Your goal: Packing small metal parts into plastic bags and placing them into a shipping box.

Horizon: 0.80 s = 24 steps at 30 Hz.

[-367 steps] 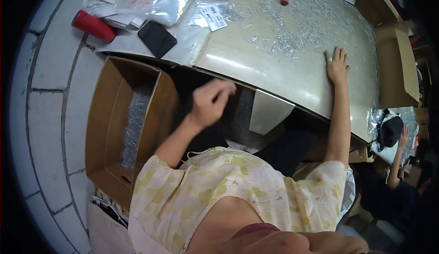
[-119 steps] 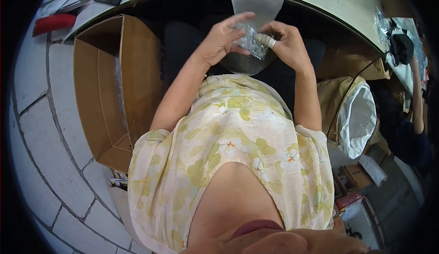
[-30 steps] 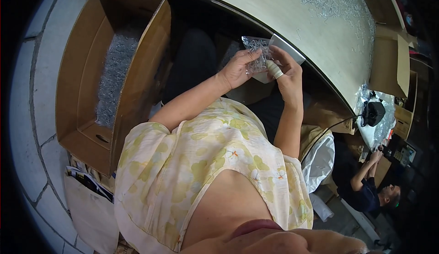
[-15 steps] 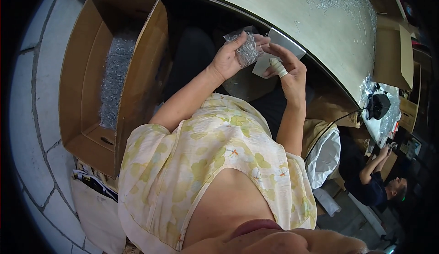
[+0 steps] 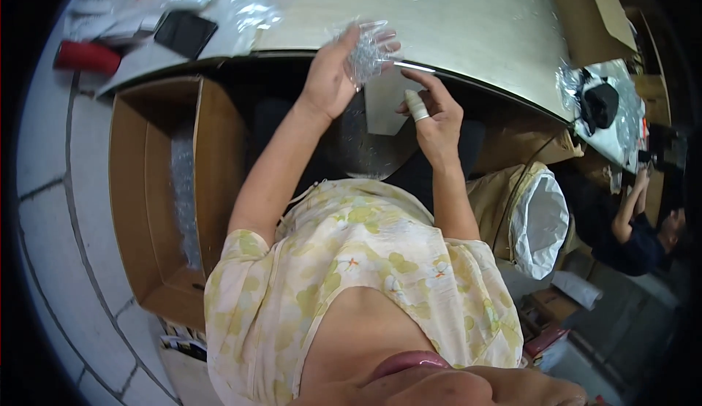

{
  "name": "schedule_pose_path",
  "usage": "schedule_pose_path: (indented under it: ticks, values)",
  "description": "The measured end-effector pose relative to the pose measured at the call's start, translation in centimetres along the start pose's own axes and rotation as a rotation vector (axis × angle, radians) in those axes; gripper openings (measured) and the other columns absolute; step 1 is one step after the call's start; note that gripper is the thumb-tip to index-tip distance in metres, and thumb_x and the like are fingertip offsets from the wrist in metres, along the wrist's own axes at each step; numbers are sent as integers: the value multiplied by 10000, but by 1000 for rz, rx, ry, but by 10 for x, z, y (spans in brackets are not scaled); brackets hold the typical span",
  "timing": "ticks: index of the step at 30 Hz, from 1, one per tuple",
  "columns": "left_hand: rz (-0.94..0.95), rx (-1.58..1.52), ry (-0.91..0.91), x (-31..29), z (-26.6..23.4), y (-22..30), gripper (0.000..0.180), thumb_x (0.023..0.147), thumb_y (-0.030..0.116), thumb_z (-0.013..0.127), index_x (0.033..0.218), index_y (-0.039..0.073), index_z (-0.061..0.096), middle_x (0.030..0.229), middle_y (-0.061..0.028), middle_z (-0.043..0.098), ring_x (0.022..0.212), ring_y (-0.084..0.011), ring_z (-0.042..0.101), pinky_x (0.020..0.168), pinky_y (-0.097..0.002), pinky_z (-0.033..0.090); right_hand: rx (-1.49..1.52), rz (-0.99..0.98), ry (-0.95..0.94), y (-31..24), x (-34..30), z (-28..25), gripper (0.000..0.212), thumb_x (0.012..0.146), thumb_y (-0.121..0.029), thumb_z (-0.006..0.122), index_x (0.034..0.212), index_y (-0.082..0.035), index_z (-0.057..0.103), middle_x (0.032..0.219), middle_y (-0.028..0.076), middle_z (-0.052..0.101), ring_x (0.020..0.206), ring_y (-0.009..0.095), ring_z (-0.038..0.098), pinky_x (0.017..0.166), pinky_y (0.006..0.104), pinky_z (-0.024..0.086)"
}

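Note:
My left hand [image 5: 329,83] grips a small clear plastic bag [image 5: 365,59] filled with thin silvery metal pieces, held up at the table's near edge. Its thumb lies over the bag, with the fingers behind it. To the right, my right hand [image 5: 436,122] is empty, its index finger stretched toward the table edge and apart from the bag. A pale wrapping [image 5: 415,104] covers that hand's thumb. Between the hands, a whitish flat sheet [image 5: 387,105] slopes down from the table edge; what supports it is hidden.
The table [image 5: 468,37] bears scattered metal pieces at its far side. At left stands an open cardboard box [image 5: 153,187] holding many metal pieces [image 5: 184,194]. A black phone-like object [image 5: 186,34] and a red object [image 5: 88,57] lie upper left. A white-lined sack [image 5: 541,219] and a co-worker [image 5: 643,238] are at right.
The view has shifted, showing more of the table's left side. Both hands appear farther left, and the left hand with the bag has risen and moved away from the right hand.

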<state>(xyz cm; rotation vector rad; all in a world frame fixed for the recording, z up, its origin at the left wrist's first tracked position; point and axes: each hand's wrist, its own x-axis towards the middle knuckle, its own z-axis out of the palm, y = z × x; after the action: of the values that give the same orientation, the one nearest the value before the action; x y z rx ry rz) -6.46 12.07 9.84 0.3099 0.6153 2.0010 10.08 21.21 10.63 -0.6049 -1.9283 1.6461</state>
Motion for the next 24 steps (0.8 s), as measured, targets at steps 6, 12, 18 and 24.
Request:
schedule_pose_path:
  ticks: [6,12,18,24]
  values:
    - [-65,466,-3,108,39,-17,402,1013,306,472,1212,-41,516,1132,-135,603,1004,-214,614,905,-357,494,7,13,12,13,-11,-27,210,919,-7,575,1121,9,631,968,43,625,737,98,614,675,227,496]
    - [475,1176,160,142,17,-44,451,1002,367,473,1079,-49,629,948,-105,684,825,-220,621,786,-387,477,-20,9,44,19,-11,-62,176,903,10,575,1055,15,662,941,61,656,722,106,618,661,236,495]
    - [505,1948,149,153,57,-22,516,977,435,455,822,13,708,730,-230,637,738,-394,639,702,-455,482,35,34,14,31,-4,-72,189,900,-1,576,1068,24,658,951,75,686,720,108,621,661,238,501]
    - [511,2085,197,189,31,-22,500,954,417,502,727,0,657,706,-180,656,667,-347,652,650,-450,484,153,186,4,46,1,-60,265,910,-27,571,1166,35,602,1008,107,687,787,132,637,710,263,530]
